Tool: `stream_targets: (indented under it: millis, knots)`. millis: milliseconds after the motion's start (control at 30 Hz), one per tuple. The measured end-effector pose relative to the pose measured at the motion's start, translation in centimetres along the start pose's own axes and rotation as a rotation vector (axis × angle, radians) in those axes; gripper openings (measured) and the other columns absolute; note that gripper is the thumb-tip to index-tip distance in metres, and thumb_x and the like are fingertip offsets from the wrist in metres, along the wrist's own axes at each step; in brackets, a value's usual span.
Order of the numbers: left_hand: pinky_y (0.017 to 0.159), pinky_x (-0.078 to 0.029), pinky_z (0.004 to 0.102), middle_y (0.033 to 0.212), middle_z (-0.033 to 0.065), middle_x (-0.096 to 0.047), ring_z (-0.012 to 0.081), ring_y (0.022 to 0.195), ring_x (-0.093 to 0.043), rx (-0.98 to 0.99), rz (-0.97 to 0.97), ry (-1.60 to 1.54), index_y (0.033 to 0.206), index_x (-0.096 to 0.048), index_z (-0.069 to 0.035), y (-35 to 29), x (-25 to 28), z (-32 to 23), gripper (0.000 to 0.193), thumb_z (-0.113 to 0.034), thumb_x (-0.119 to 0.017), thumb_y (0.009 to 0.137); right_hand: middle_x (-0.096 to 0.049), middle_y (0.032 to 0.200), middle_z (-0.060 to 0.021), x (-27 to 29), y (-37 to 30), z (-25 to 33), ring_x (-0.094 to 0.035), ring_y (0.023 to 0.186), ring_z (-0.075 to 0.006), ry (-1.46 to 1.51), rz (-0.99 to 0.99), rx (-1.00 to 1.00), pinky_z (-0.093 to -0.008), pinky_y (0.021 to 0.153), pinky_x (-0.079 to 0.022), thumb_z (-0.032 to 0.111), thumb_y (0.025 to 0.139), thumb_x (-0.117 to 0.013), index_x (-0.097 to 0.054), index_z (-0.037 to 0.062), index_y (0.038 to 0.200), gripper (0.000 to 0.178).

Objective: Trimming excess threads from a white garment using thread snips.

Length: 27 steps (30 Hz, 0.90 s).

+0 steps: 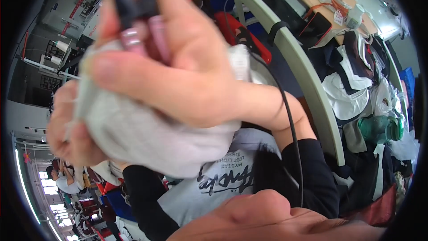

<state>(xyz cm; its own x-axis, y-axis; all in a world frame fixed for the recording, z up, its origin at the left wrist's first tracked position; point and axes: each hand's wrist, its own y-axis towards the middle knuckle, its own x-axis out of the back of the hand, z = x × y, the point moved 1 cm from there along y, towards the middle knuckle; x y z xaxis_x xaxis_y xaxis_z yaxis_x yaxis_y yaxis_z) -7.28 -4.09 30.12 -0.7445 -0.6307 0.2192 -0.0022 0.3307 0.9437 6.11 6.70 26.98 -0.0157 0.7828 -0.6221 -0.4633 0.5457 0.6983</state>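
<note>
Close to the camera, my right hand (183, 76) is closed around small thread snips (133, 38) with pink handles and black tips, which point up and are blurred. Its thumb also presses on a piece of light grey-white cloth (151, 138). That cloth hangs bunched below the fingers and spreads toward my chest. On the far left of the cloth, my left hand (71, 127) grips its edge with bent fingers, partly hidden behind the fabric. Motion smears both hands somewhat.
A black cable (287, 111) runs down past my right forearm. To the right are a pale bench edge (307, 67), piled dark and white cloth (347, 93) and a green bottle (379, 128). Thread cones (61, 45) stand at left; another person (67, 179) is farther off.
</note>
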Motion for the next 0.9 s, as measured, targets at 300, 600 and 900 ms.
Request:
stream_targets:
  millis: [300,600,900]
  knots:
    - [0.074,-0.039,0.0419,0.070,0.0112,-0.050,0.0241,0.070,-0.042,0.143,0.308,-0.205,0.071,-0.054,-0.004,-2.6,0.6,-0.1,0.021,-0.019,-0.069,0.072,-0.056,0.092,-0.0056,4.6,-3.6,-0.5,-0.054,0.082,-0.0109,-0.082,0.037,-0.139,-0.0260,0.074,-0.045,0.008,0.082,-0.072,-0.046,0.0063,0.104,0.034]
    - [0.073,-0.040,0.0219,0.087,-0.0013,-0.058,0.0056,0.080,-0.049,1.129,0.319,-0.612,0.090,-0.061,-0.002,-23.7,-12.8,11.6,0.010,-0.010,-0.059,0.097,-0.052,0.084,0.0057,24.1,-19.8,-2.3,-0.046,0.071,-0.0018,-0.770,-0.574,-0.384,-0.0187,0.065,-0.039,0.012,0.088,-0.072,-0.053,0.0101,0.100,0.023]
    - [0.061,-0.039,0.0252,0.076,0.0026,-0.056,0.0091,0.068,-0.047,1.137,0.309,-0.204,0.089,-0.059,-0.001,-25.9,-15.5,7.5,0.017,-0.014,-0.056,0.099,-0.057,0.111,-0.0190,20.3,-19.4,0.5,-0.063,0.084,-0.0399,-1.671,-0.165,-0.322,-0.0394,0.067,-0.052,0.006,0.082,-0.070,-0.056,-0.0015,0.109,0.031]
